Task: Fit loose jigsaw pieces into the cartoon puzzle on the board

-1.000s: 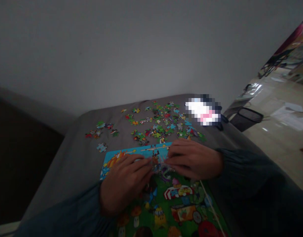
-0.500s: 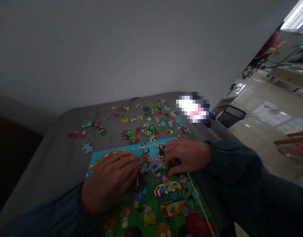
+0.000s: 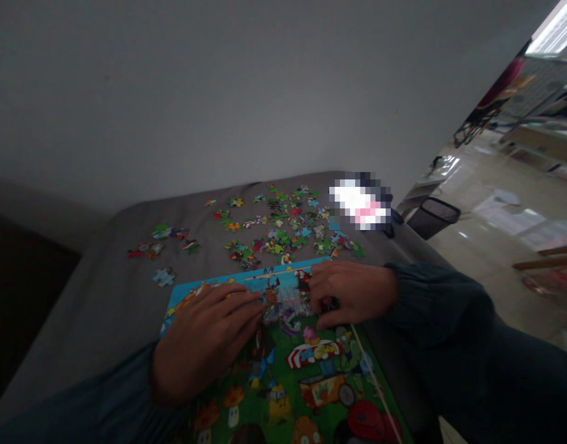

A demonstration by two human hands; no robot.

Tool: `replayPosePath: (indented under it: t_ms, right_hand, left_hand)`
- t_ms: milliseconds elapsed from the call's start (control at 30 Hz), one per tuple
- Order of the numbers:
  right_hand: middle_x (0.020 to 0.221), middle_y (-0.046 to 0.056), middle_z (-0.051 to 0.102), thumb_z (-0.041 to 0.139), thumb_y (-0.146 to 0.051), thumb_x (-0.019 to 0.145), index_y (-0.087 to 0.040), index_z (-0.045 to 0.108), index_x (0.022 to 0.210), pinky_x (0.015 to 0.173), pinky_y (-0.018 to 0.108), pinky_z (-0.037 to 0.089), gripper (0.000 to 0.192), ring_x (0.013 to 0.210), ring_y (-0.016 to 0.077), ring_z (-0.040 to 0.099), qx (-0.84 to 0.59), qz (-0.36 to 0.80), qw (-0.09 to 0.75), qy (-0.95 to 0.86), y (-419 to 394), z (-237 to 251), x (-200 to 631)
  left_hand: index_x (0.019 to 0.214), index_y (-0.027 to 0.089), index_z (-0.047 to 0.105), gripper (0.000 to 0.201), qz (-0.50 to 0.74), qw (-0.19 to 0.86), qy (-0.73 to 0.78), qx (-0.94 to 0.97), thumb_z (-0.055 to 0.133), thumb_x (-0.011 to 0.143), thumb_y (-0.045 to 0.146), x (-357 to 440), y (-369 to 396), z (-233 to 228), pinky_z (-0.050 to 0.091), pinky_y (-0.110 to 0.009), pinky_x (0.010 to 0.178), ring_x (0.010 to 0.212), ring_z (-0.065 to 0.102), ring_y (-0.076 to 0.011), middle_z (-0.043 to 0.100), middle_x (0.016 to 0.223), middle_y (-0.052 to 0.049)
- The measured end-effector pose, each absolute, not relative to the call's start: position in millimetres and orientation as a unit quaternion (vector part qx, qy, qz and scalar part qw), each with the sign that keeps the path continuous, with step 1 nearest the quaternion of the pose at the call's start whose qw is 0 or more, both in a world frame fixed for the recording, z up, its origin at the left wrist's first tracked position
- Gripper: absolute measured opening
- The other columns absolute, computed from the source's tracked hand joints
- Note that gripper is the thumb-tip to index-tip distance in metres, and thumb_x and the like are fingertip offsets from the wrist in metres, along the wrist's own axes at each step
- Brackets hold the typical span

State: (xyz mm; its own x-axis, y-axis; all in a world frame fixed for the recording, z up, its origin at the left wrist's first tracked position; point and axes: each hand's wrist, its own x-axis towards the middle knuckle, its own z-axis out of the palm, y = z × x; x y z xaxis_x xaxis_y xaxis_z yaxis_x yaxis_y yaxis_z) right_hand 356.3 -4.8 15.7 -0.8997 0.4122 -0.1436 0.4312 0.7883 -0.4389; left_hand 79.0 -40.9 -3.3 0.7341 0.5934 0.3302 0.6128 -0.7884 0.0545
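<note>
The left hand (image 3: 204,336) lay flat and open, palm down, on the upper left part of the puzzle board (image 3: 320,394), its fingers (image 3: 240,302) spread toward the middle. The right hand (image 3: 350,293) was curled over the board's upper right edge, with a small dark piece (image 3: 332,303) apparently pinched under its fingertips; the dim light left the grip itself uncertain. The board rested on the grey table (image 3: 103,296), its lower picture largely assembled. Between the two hands, along the blue sky band (image 3: 283,285), the picture looked unfinished. Loose pieces (image 3: 283,231) were scattered beyond the board's far edge, with a smaller group (image 3: 161,240) well apart to the left. Judged from this, the step in hand was seating a piece into the upper rows while the left hand steadied the board. The next move would call for turning the piece to match the gap and pressing it level.
</note>
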Motion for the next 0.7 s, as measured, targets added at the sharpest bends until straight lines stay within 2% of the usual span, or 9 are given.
replayPosePath:
  t_ms: [267, 533, 700]
  right_hand:
    - [0.077, 0.002, 0.065, 0.069, -0.038, 0.084, -0.017, 0.068, 0.08, 0.076, 0.03, 0.037, 0.021, 0.083, 0.0174, 0.054, 0.221, -0.242, 0.023, 0.945, -4.6, 15.9, 358.8]
    - [0.076, 0.002, 0.064, 0.07, -0.038, 0.083, -0.017, 0.067, 0.078, 0.076, 0.03, 0.038, 0.021, 0.083, 0.0173, 0.053, 0.225, -0.254, 0.026, 0.94, -3.2, 14.9, 359.7]
    - [0.077, 0.003, 0.065, 0.07, -0.037, 0.083, -0.017, 0.067, 0.079, 0.078, 0.03, 0.038, 0.02, 0.084, 0.0177, 0.054, 0.226, -0.257, 0.033, 0.939, -2.5, 15.7, 360.1]
  left_hand:
    - [0.104, 0.024, 0.071, 0.028, -0.157, 0.02, -0.319, -0.934, 0.044, 0.097, 0.025, 78.8, -40.1, -4.6, 0.052, -0.042, 0.087, 0.101, 0.065, -0.0231, 0.073, 0.108, 0.001]
    - [0.102, 0.023, 0.07, 0.028, -0.161, 0.013, -0.312, -0.936, 0.043, 0.097, 0.024, 79.7, -40.5, -3.9, 0.053, -0.047, 0.084, 0.1, 0.065, -0.026, 0.074, 0.105, 0.001]
    - [0.105, 0.022, 0.07, 0.028, -0.154, 0.02, -0.308, -0.939, 0.042, 0.098, 0.024, 80.8, -40.4, -2.4, 0.053, -0.045, 0.084, 0.099, 0.066, -0.0257, 0.073, 0.107, 0.0]
